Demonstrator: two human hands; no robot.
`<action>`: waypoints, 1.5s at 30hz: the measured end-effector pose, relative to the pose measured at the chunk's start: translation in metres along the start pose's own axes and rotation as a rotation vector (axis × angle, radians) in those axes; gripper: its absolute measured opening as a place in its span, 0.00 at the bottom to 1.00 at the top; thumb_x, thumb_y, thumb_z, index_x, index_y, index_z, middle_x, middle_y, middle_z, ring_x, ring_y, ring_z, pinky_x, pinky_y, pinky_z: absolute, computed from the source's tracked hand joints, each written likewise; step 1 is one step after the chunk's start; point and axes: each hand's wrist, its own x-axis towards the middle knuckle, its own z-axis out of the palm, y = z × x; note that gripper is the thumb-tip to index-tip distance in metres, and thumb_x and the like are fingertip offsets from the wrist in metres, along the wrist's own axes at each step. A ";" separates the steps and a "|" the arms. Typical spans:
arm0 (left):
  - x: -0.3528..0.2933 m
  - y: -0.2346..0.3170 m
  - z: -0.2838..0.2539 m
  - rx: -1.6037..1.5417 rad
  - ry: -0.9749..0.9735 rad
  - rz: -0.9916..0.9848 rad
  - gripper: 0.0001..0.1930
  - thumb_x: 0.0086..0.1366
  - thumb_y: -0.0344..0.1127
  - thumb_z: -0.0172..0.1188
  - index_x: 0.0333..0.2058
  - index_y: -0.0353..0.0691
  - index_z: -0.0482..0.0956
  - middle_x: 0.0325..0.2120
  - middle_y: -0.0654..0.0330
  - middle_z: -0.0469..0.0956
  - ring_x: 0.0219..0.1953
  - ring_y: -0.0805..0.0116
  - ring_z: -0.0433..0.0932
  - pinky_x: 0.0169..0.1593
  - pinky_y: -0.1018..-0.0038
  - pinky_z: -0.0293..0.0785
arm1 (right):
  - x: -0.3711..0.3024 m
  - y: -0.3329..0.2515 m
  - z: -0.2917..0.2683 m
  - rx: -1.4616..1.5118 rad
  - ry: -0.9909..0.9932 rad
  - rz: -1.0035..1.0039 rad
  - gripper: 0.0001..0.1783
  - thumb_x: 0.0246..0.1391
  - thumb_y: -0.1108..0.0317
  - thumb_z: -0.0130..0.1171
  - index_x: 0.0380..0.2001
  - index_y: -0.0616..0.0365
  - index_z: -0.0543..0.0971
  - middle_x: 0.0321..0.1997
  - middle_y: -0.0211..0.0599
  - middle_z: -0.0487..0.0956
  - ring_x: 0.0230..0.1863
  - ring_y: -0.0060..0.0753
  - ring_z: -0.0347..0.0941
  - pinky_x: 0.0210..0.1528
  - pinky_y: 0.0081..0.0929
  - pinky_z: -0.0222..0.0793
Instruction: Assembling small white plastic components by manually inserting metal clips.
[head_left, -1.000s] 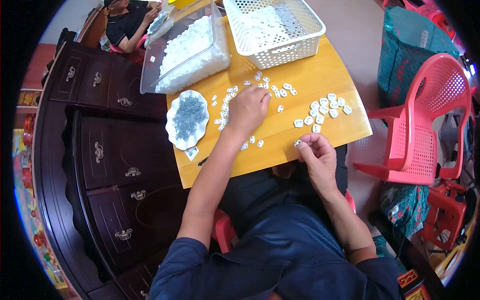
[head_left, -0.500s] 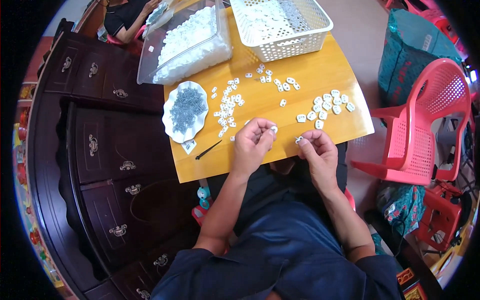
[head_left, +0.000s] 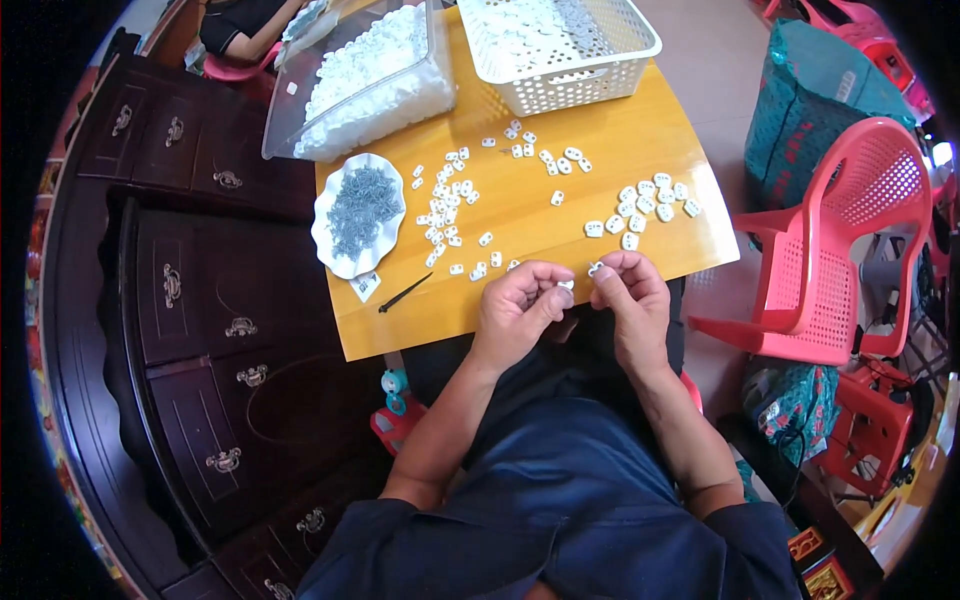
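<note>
Near the table's front edge, my left hand (head_left: pixel 518 312) pinches a small white plastic piece (head_left: pixel 567 285) between thumb and fingers. Close beside it on the right, my right hand (head_left: pixel 634 302) is closed on a tiny pale, shiny part (head_left: pixel 595 269); its exact kind is too small to make out. The two held parts are a short gap apart. Loose white two-holed pieces (head_left: pixel 450 190) lie scattered left of centre on the wooden table (head_left: pixel 530 230). A group of rounder white pieces (head_left: pixel 645 204) lies beyond my right hand.
A scalloped white plate (head_left: pixel 325 240) holds a heap of small grey metal parts. Beside it lies a thin black tool (head_left: pixel 405 292). Behind stand a clear bin (head_left: pixel 440 95) of white pieces and a white perforated basket (head_left: pixel 590 85). A pink chair (head_left: pixel 790 280) is at right, dark drawers (head_left: pixel 230 270) at left.
My left hand has moved right and slightly nearer to me, bringing its white piece close to the right hand's part. The whole view has shifted slightly.
</note>
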 end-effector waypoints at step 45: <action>-0.003 0.008 0.002 0.185 0.177 0.113 0.12 0.67 0.23 0.61 0.48 0.30 0.78 0.32 0.65 0.80 0.28 0.84 0.74 0.31 0.86 0.72 | -0.004 -0.001 0.006 -0.027 -0.088 0.035 0.06 0.61 0.75 0.60 0.41 0.61 0.76 0.35 0.26 0.77 0.33 0.16 0.72 0.39 0.15 0.70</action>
